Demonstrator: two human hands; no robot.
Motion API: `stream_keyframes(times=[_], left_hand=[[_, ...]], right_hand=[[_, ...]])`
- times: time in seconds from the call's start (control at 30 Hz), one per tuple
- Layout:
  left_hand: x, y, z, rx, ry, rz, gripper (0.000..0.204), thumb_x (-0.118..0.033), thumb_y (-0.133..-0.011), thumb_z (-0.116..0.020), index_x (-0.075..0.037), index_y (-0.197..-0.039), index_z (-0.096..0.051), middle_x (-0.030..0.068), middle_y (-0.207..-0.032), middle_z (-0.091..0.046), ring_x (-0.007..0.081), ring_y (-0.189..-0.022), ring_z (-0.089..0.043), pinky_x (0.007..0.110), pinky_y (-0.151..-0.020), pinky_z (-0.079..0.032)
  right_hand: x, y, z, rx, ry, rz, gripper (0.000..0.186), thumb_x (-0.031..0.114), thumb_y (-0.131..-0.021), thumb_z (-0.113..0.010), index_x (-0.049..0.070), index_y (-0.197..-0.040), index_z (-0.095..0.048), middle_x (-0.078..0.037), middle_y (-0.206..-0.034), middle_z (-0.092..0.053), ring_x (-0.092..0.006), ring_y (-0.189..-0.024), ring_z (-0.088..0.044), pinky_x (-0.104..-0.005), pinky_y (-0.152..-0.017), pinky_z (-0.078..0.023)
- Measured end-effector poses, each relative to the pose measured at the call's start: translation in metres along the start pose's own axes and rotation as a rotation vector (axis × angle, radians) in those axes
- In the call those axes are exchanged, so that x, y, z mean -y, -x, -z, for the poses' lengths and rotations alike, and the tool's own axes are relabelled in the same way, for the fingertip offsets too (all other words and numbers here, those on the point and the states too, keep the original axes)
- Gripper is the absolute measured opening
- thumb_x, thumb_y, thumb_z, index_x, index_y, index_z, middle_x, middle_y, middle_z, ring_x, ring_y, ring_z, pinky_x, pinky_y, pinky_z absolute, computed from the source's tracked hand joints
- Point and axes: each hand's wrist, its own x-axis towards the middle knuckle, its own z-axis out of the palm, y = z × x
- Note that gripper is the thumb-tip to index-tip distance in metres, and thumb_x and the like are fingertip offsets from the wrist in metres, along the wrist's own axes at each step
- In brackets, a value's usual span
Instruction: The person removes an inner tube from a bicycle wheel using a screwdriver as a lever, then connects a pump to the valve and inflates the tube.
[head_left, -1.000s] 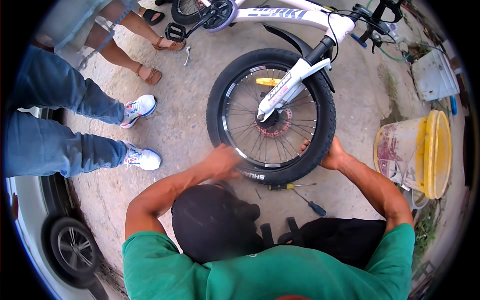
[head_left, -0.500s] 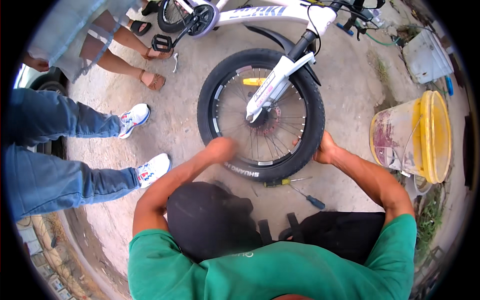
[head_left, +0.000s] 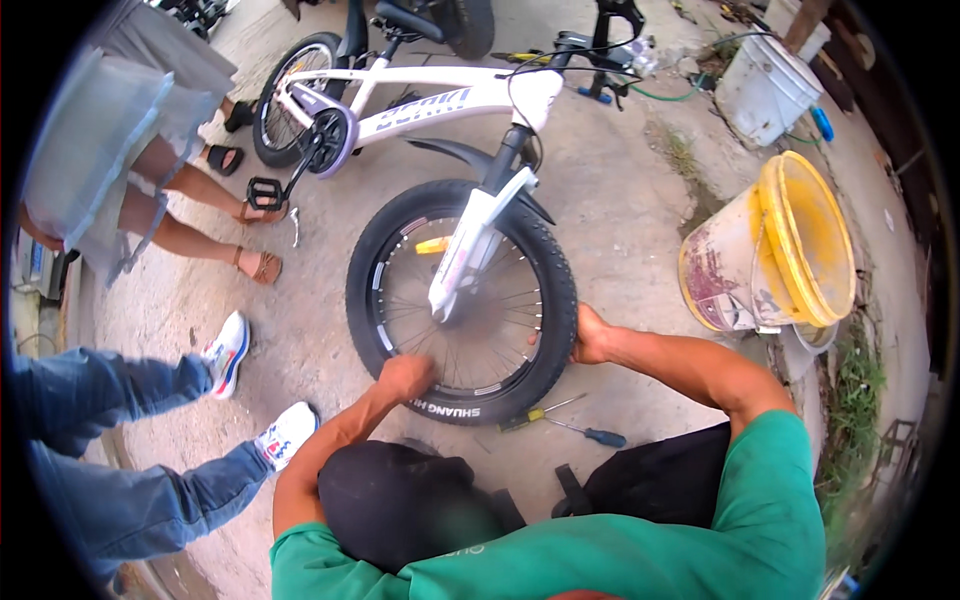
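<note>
The front bicycle wheel [head_left: 372, 252] stands before me, its black knobby tyre around a spoked rim, with the white fork [head_left: 470, 245] running down to the hub. My left hand [head_left: 408, 377] is closed over the lower left of tyre and rim, its fingertips hidden beside the spokes. On the right side, my right hand [head_left: 590, 335] grips the tyre, and a fingertip shows through near the rim. Below the wheel, two screwdrivers lie on the ground, one with a yellow-and-black handle [head_left: 522, 418] and one with a dark blue handle [head_left: 605, 438].
The white bicycle frame [head_left: 430, 112] extends to the far left, with a pedal [head_left: 265, 194] sticking out. A yellow-rimmed bucket [head_left: 725, 265] tilts at the right; a white bucket [head_left: 765, 90] stands behind it. At the left are a bystander's white shoes [head_left: 287, 436] and another's sandals [head_left: 262, 266]. A wrench [head_left: 295, 227] lies nearby.
My view has shifted upward and to the right, so more of the bicycle shows and the wheel sits lower left in the picture. Both hands stay at the wheel.
</note>
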Motion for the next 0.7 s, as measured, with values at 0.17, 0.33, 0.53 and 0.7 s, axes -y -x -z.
stream_keyframes(times=[0.17, 0.33, 0.53, 0.7], left_hand=[[0.008, 0.006, -0.007, 0.042, 0.103, 0.008, 0.033, -0.040, -0.095, -0.059, -0.010, -0.104, -0.070, 0.0213, -0.106, -0.073, 0.0412, -0.104, -0.068, 0.051, -0.088, -0.053], [-0.011, 0.008, 0.003, -0.054, 0.030, 0.098, 0.035, -0.042, -0.090, -0.067, -0.007, -0.096, -0.071, 0.0216, -0.095, -0.074, 0.0413, -0.095, -0.070, 0.051, -0.081, -0.055], [-0.003, 0.008, -0.005, -0.038, 0.086, 0.021, 0.033, -0.037, -0.091, -0.063, -0.008, -0.102, -0.071, 0.0212, -0.099, -0.074, 0.0413, -0.096, -0.070, 0.051, -0.084, -0.055], [-0.019, 0.006, 0.003, 0.009, 0.004, 0.127, 0.031, -0.035, -0.092, -0.060, -0.010, -0.107, -0.072, 0.0208, -0.103, -0.074, 0.0405, -0.100, -0.070, 0.050, -0.086, -0.055]], right_hand=[[0.006, 0.025, -0.024, -0.061, 0.044, 0.059, 0.043, 0.053, -0.103, -0.039, 0.019, -0.099, -0.063, -0.012, -0.093, -0.077, -0.0194, -0.063, -0.068, -0.0317, -0.045, -0.042], [0.001, 0.009, -0.011, -0.039, 0.059, 0.028, 0.055, 0.060, -0.104, -0.031, 0.015, -0.107, -0.064, -0.016, -0.100, -0.076, -0.0292, -0.091, -0.071, -0.0502, -0.083, -0.055], [0.001, 0.016, -0.014, -0.054, 0.028, 0.025, 0.053, 0.057, -0.104, -0.033, 0.014, -0.107, -0.064, -0.017, -0.099, -0.076, -0.0294, -0.091, -0.071, -0.0497, -0.081, -0.055], [0.003, 0.016, -0.013, -0.055, 0.044, 0.021, 0.051, 0.055, -0.104, -0.034, 0.014, -0.108, -0.063, -0.019, -0.100, -0.076, -0.0306, -0.093, -0.072, -0.0508, -0.083, -0.056]])
